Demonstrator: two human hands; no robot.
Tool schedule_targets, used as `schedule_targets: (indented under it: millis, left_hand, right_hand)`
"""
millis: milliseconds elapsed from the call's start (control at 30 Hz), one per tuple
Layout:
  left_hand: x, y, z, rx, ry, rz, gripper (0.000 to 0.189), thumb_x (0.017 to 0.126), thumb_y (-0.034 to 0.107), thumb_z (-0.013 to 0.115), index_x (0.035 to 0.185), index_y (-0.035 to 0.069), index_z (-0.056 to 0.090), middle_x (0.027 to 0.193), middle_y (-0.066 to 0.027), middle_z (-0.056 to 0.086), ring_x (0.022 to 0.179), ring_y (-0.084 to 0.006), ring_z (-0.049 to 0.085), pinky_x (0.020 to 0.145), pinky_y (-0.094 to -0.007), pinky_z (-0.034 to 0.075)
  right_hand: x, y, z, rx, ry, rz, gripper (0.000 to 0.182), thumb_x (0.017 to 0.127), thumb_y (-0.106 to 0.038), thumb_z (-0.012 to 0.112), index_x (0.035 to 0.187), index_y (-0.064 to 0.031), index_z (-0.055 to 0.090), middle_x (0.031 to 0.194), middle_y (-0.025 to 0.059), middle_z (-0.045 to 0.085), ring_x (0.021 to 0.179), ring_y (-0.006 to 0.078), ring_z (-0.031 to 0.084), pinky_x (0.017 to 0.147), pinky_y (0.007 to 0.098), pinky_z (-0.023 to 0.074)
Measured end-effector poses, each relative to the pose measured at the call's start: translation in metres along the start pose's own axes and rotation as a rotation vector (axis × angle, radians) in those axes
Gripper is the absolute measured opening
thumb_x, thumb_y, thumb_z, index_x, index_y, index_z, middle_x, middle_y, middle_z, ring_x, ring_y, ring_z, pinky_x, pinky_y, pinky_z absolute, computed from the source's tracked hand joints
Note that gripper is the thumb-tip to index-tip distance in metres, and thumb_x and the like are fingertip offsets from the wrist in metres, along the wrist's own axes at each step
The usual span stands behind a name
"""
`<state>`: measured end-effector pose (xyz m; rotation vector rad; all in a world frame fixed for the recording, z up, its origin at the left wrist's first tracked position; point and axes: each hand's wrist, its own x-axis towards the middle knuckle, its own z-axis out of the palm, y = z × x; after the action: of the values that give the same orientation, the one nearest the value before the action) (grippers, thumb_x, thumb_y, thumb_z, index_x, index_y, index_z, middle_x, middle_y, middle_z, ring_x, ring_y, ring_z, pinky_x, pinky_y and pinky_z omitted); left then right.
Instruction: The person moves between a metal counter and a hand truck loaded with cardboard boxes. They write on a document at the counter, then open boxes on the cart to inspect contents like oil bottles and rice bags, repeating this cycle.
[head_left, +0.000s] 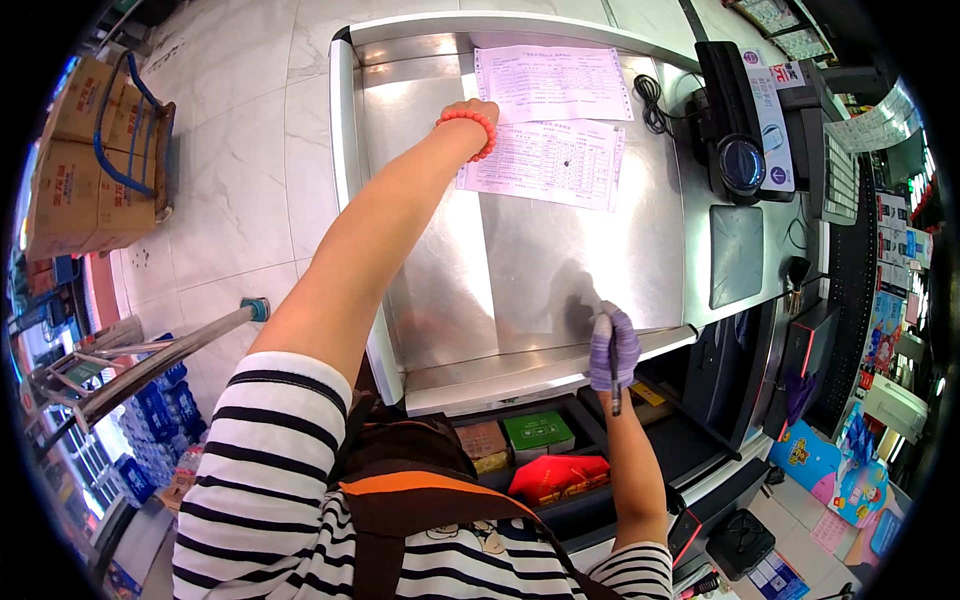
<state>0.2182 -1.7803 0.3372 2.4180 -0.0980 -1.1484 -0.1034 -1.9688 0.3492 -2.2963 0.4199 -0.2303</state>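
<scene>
Two pink printed paper forms lie on the stainless-steel counter, the upper form (555, 82) overlapping the top of the lower form (547, 165). My bare left hand (480, 116), with a coral bead bracelet at its wrist, rests at the left edge of the forms; its fingers are mostly hidden, so whether it grips the paper is unclear. My right hand (615, 349), in a purple-and-white striped knit glove, is at the counter's near edge, closed around a dark pen (615, 375). The pen points back over the wrist.
A coiled black cable (651, 101) lies right of the forms, beside a black checkout device (739, 142) and a dark flat pad (736, 255). Below the counter, an open drawer holds a green box (537, 431) and a red packet (559, 478). Cartons (67, 187) stand on a cart at left.
</scene>
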Motion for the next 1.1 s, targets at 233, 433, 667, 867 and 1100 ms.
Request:
schedule_targets:
  millis: [233, 433, 667, 867, 1100]
  left_hand:
    - [-0.003, 0.003, -0.002, 0.128, -0.008, 0.066, 0.014, 0.068, 0.002, 0.06, 0.056, -0.004, 0.058, 0.049, -0.0116, 0.055, 0.04, -0.0213, 0.054, 0.036, -0.0301, 0.043]
    - [0.017, -0.005, 0.005, -0.201, 0.043, -0.026, 0.014, 0.066, 0.002, 0.059, 0.053, -0.003, 0.056, 0.047, -0.0113, 0.054, 0.036, -0.0211, 0.051, 0.034, -0.0309, 0.041]
    - [0.009, -0.002, 0.001, -0.023, 0.013, 0.031, 0.016, 0.069, 0.001, 0.057, 0.054, -0.004, 0.056, 0.049, -0.0112, 0.055, 0.037, -0.0202, 0.051, 0.034, -0.0299, 0.041]
    - [0.016, -0.008, 0.008, -0.419, 0.049, -0.123, 0.015, 0.07, 0.004, 0.061, 0.057, -0.004, 0.058, 0.054, -0.0124, 0.057, 0.043, -0.0206, 0.054, 0.039, -0.0318, 0.044]
    - [0.0, -0.022, 0.024, 0.176, 0.21, 0.166, 0.014, 0.075, 0.011, 0.06, 0.084, 0.001, 0.055, 0.081, -0.0138, 0.062, 0.072, -0.028, 0.062, 0.059, -0.0378, 0.049]
  right_hand:
    - [0.0, 0.003, 0.0, 0.028, -0.051, 0.003, 0.019, 0.083, -0.012, 0.051, 0.1, -0.0053, 0.057, 0.082, 0.013, 0.061, 0.071, 0.0199, 0.058, 0.067, 0.03, 0.0465]
    - [0.004, -0.001, -0.001, 0.011, -0.107, 0.0, 0.019, 0.084, -0.01, 0.05, 0.1, -0.0042, 0.057, 0.087, 0.015, 0.061, 0.075, 0.0207, 0.059, 0.069, 0.0298, 0.0466]
    - [0.003, -0.001, -0.002, 0.021, -0.114, 0.006, 0.018, 0.083, -0.01, 0.051, 0.099, -0.0041, 0.057, 0.087, 0.016, 0.061, 0.077, 0.023, 0.06, 0.07, 0.0308, 0.0468]
    - [0.0, 0.005, 0.003, 0.0, -0.08, -0.024, 0.017, 0.083, -0.011, 0.053, 0.099, -0.006, 0.057, 0.083, 0.0151, 0.061, 0.073, 0.0229, 0.06, 0.067, 0.0301, 0.0468]
    - [0.001, 0.001, 0.0, -0.002, -0.034, -0.023, 0.018, 0.084, -0.016, 0.054, 0.098, -0.005, 0.058, 0.084, 0.0146, 0.061, 0.076, 0.0222, 0.06, 0.07, 0.0304, 0.0468]
